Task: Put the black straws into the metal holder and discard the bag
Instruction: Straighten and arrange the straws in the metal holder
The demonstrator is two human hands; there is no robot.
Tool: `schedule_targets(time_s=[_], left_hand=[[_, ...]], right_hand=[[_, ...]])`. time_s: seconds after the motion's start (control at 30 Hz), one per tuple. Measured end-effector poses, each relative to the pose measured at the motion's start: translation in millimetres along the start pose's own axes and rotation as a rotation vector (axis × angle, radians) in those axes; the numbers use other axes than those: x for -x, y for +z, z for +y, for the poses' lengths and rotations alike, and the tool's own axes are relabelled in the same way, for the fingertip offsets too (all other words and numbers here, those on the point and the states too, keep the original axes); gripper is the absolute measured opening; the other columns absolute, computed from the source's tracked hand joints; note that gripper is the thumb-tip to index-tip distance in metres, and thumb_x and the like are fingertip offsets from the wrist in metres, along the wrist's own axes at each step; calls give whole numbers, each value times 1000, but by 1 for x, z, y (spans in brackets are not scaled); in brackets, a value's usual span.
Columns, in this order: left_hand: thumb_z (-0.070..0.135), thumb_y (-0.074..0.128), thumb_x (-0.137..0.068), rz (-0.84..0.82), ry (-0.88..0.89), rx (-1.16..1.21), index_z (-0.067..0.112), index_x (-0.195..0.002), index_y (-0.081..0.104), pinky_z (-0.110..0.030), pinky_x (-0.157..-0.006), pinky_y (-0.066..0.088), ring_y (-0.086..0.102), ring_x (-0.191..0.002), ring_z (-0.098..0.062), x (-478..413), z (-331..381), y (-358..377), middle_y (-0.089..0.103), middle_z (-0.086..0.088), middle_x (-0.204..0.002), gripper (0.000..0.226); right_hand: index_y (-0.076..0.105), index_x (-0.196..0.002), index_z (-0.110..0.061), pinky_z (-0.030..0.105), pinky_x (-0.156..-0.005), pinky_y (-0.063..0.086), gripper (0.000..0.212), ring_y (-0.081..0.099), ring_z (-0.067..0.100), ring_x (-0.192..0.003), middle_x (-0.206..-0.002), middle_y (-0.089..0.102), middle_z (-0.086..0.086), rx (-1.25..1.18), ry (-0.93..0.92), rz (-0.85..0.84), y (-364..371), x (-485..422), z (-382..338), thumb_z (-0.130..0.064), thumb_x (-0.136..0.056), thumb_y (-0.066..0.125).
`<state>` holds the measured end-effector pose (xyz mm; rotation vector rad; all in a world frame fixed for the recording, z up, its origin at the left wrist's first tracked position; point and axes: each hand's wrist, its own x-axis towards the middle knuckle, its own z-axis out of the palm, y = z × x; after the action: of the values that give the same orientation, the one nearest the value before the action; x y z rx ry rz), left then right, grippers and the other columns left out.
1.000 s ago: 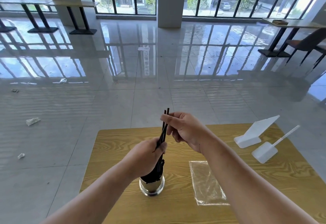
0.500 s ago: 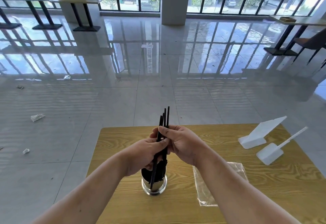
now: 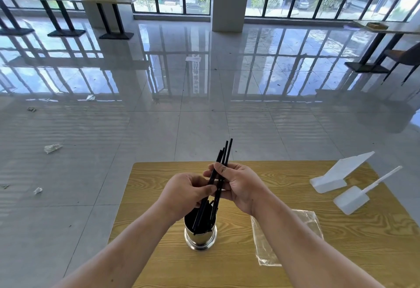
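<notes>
A shiny metal holder [image 3: 200, 239] stands upright on the wooden table [image 3: 295, 265], with black straws [image 3: 225, 151] rising out of it, their tops fanned apart above my hands. My left hand [image 3: 184, 191] pinches the straws from the left just above the holder. My right hand [image 3: 241, 184] grips the same bundle from the right, fingers wrapped over it. The clear plastic bag [image 3: 263, 247] lies flat on the table right of the holder, partly under my right forearm.
Two white plastic stands [image 3: 336, 174] [image 3: 351, 200] sit at the table's far right corner. Scraps of litter [image 3: 52, 148] lie on the glossy tiled floor to the left. Other tables and a chair [image 3: 404, 58] stand far off by the windows.
My hands have come together around the straws above the holder, the left rising from the holder's mouth. The straw tips have spread apart. The view shifted slightly.
</notes>
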<state>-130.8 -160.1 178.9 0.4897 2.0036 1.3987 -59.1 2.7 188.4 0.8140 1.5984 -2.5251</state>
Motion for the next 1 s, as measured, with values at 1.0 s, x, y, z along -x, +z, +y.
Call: schedule_targets(time_s=[1.0], left_hand=[[20, 76, -96, 208, 149, -157, 42, -92, 70, -42, -75, 65, 78, -71, -8, -8, 1, -4, 81, 14, -86, 23]], right_hand=[[76, -110, -5, 35, -60, 63, 21, 78, 25, -77, -97, 81, 13, 95, 50, 26, -7, 2, 0, -22, -107, 64]])
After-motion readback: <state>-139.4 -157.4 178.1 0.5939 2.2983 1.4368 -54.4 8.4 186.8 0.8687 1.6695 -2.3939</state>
